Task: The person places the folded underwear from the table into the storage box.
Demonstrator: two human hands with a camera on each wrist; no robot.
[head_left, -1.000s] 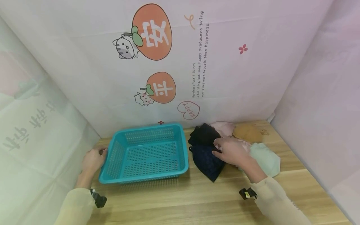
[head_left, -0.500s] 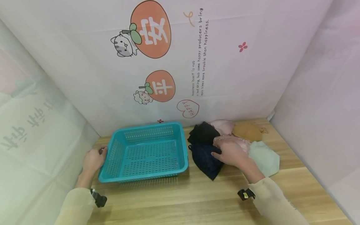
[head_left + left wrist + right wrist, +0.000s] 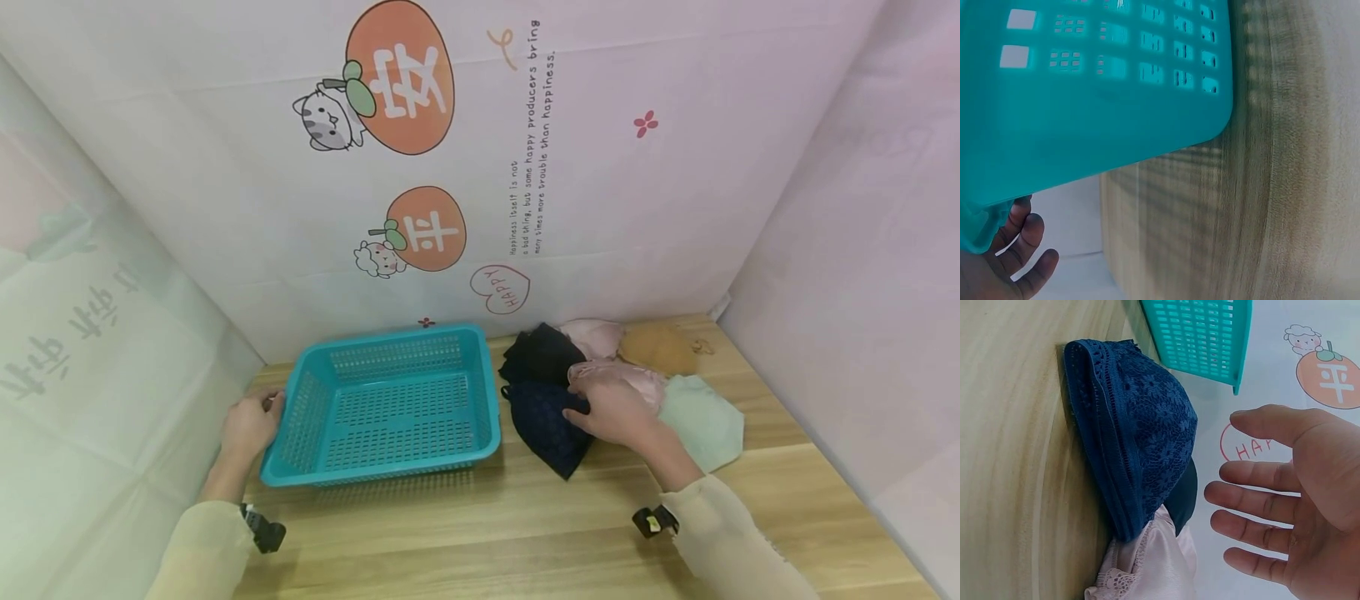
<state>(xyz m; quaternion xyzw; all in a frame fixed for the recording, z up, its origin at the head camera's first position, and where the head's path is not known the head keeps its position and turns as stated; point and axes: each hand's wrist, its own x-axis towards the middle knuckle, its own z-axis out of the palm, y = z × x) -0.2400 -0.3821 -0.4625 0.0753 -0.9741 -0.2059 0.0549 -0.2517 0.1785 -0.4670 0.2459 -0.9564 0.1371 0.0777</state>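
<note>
In the head view, a turquoise basket [image 3: 408, 422] is standing on the desk [image 3: 450, 550], near the wall [image 3: 600, 208]. My left grip [image 3: 251, 425] is holding the basket at its left rim [image 3: 295, 383]. To the right of the basket, the bras are lying in a loose group. The navy bra [image 3: 551, 429] is lying nearest the basket, the black bra [image 3: 543, 357] behind it. A pink bra [image 3: 633, 382] is lying to the right of these, a second pink bra [image 3: 592, 337] behind it. The tan bra [image 3: 658, 350] is lying at the rear right, and the mint bra [image 3: 705, 423] at the front right. My right grip [image 3: 611, 408] is hovering over the right edge of the navy bra, partly covering the nearer pink bra.

In the left wrist view, the basket's perforated side is filling the upper left. My left grip is showing at the lower left: one finger is passing behind the rim, and the other visible fingers are bending loosely beside it. My thumb is hiding from this camera.

In the right wrist view, my right grip is standing wide, thumb apart and fingers extending nearly straight, and is holding nothing. The lacy navy bra is lying just beside my fingertips, a visible gap separating them.
</note>
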